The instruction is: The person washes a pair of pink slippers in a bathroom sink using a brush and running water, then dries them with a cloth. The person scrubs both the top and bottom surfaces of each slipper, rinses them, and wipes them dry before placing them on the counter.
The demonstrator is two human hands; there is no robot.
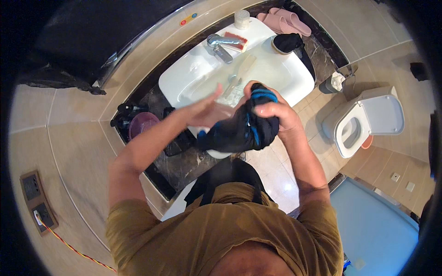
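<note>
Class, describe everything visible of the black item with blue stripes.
The black item looks like soft fabric, bunched and folded, with bright blue bands near its top and blue streaks on its side. Its exact kind is unclear. The right hand grips its upper right part, thumb across the front. It is held over the near edge of the white sink. The left hand, open and blurred, is close beside it; contact is unclear.

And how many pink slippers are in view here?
2: one pink slipper beyond the sink, near its far right corner; the other pink slipper just right of it.
</note>
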